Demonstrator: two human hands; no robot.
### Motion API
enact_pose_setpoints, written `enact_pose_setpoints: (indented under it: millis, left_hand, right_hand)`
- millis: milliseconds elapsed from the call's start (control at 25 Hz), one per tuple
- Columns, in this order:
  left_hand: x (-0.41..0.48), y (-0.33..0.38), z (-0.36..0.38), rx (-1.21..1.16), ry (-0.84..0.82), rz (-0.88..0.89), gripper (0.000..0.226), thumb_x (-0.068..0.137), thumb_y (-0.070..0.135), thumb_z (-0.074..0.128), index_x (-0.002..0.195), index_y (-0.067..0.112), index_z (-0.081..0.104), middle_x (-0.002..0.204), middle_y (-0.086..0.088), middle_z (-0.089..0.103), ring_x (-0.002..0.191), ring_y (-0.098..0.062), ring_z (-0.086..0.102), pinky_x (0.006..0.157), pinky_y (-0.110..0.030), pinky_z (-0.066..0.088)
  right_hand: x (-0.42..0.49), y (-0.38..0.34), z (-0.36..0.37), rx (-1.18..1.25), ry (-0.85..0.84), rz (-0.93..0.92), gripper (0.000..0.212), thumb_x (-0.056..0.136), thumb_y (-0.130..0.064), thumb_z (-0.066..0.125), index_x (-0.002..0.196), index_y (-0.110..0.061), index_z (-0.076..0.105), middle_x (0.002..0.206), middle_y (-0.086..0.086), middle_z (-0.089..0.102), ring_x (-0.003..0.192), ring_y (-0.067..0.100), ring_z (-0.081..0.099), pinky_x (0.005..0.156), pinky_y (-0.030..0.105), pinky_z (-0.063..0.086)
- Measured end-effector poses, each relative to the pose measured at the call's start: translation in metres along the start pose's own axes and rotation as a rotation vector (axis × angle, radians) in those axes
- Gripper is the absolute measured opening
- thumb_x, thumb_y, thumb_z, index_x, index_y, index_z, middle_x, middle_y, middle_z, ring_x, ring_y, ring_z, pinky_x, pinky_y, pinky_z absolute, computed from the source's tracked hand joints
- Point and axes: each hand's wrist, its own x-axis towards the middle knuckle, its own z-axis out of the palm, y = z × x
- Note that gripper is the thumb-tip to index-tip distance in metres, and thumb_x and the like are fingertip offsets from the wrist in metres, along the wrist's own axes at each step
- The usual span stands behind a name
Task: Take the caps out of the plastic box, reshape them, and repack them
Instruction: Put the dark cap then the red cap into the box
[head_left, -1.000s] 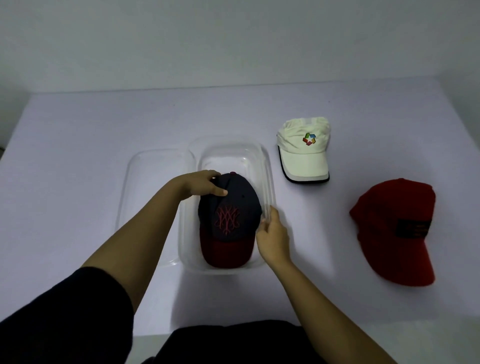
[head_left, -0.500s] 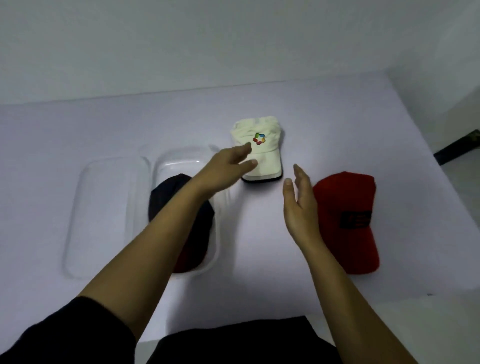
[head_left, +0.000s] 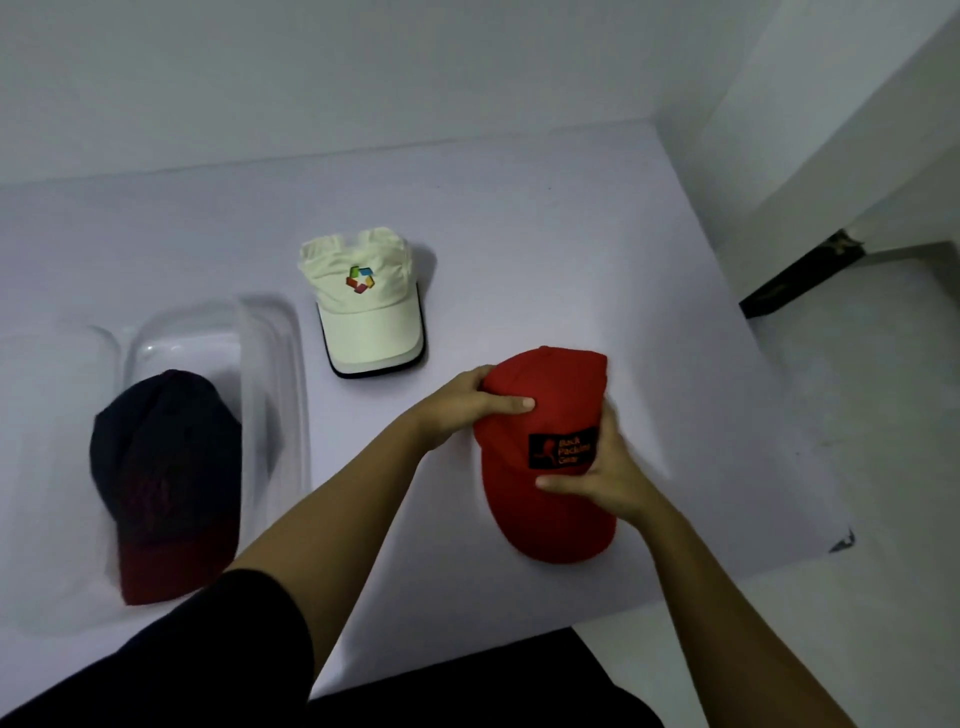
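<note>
A red cap (head_left: 550, 525) with a black patch lies on the table at the right. My left hand (head_left: 467, 402) grips its crown from the left, thumb on top. My right hand (head_left: 605, 475) holds its right side, thumb across the front below the patch. A navy cap with a dark red brim (head_left: 166, 478) lies inside the clear plastic box (head_left: 272, 395) at the left. A cream cap (head_left: 363, 301) with a coloured logo rests on the table behind, between the box and the red cap.
A clear lid or second tray (head_left: 47, 374) lies left of the box. The white table (head_left: 571, 249) ends at its right edge near a wall and a floor strip (head_left: 800, 278); its front edge runs just below the red cap.
Both hands left the navy cap in the box, swung right over the table, and now hold the red cap. The view has turned to the right.
</note>
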Motion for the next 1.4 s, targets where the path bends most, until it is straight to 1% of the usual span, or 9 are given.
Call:
enact_pose_setpoints:
  millis: [320,520,680,760,880,960,1080,1280,1400]
  left_hand:
    - [-0.001,0.007,0.005,-0.275,-0.08,-0.115,0.019,0.09,0.016,0.058,0.107,0.011,0.064,0.103,-0.009,0.07,0.087,-0.018,0.069,0.083,-0.03,0.057]
    - [-0.057,0.035,-0.04,-0.301,-0.105,0.019,0.028,0.081,0.015,0.067,0.109,0.011,0.064,0.101,-0.008,0.073,0.09,-0.019,0.071,0.081,-0.032,0.058]
    - [-0.133,0.068,-0.119,-0.204,0.041,0.215,0.059,0.044,0.035,0.091,0.096,0.014,0.074,0.094,-0.003,0.075,0.084,-0.015,0.072,0.072,-0.027,0.058]
    - [-0.178,0.082,-0.165,-0.138,0.136,0.307,0.06,0.037,0.041,0.092,0.091,0.018,0.077,0.093,-0.001,0.076,0.084,-0.013,0.072,0.072,-0.025,0.057]
    - [-0.235,0.098,-0.222,-0.025,0.236,0.399,0.055,0.042,0.044,0.089,0.092,0.025,0.077,0.098,0.002,0.075,0.091,-0.014,0.071,0.074,-0.025,0.057]
    - [-0.269,0.101,-0.256,0.061,0.297,0.422,0.056,0.046,0.046,0.086,0.095,0.023,0.075,0.1,0.002,0.075,0.094,-0.014,0.071,0.074,-0.024,0.056]
    - [-0.291,0.093,-0.294,0.165,0.368,0.423,0.049,0.055,0.048,0.08,0.098,0.025,0.073,0.104,0.002,0.074,0.099,-0.018,0.07,0.077,-0.024,0.056]
    - [-0.295,0.076,-0.327,0.217,0.396,0.448,0.044,0.061,0.052,0.076,0.099,0.031,0.072,0.106,0.003,0.074,0.102,-0.018,0.069,0.084,-0.026,0.055]
    - [-0.289,0.074,-0.334,0.242,0.412,0.431,0.029,0.072,0.039,0.07,0.099,0.028,0.071,0.102,0.005,0.075,0.099,-0.016,0.069,0.083,-0.024,0.055]
  right_hand:
    - [-0.006,-0.002,0.022,-0.003,0.073,-0.15,0.117,0.038,-0.06,0.087,0.133,-0.052,0.02,0.138,-0.008,0.033,0.13,0.012,0.041,0.105,0.046,0.042]
    - [-0.018,-0.05,0.045,0.099,0.069,-0.231,0.117,0.04,-0.069,0.08,0.135,-0.054,0.013,0.148,-0.011,0.021,0.135,0.01,0.032,0.108,0.037,0.036]
    - [-0.02,-0.084,0.083,0.2,0.096,-0.264,0.115,0.037,-0.082,0.069,0.132,-0.051,0.013,0.153,-0.004,0.017,0.134,0.01,0.029,0.103,0.029,0.029]
    - [-0.023,-0.098,0.121,0.155,0.085,-0.257,0.111,0.041,-0.073,0.075,0.133,-0.044,0.018,0.145,-0.004,0.026,0.125,0.002,0.037,0.102,0.028,0.033]
    - [-0.033,-0.116,0.196,0.056,0.058,-0.346,0.077,0.061,-0.043,0.078,0.122,-0.042,0.032,0.125,-0.01,0.041,0.111,-0.01,0.044,0.097,0.023,0.043]
    - [-0.04,-0.137,0.25,-0.004,-0.086,-0.415,0.07,0.069,-0.036,0.077,0.121,-0.043,0.031,0.125,-0.02,0.039,0.115,-0.01,0.042,0.095,0.012,0.039]
    - [-0.028,-0.162,0.297,-0.06,-0.217,-0.401,0.08,0.074,-0.035,0.076,0.136,-0.032,0.025,0.135,-0.016,0.031,0.125,-0.004,0.035,0.102,0.011,0.03]
    - [0.024,-0.183,0.334,-0.089,-0.271,-0.016,0.128,0.062,-0.041,0.084,0.148,-0.015,-0.006,0.156,0.007,0.01,0.143,0.025,0.021,0.115,0.041,0.028]
    - [0.04,-0.179,0.334,-0.076,-0.322,0.009,0.119,0.043,-0.046,0.091,0.14,-0.015,0.029,0.138,0.002,0.045,0.13,0.024,0.045,0.103,0.039,0.045]
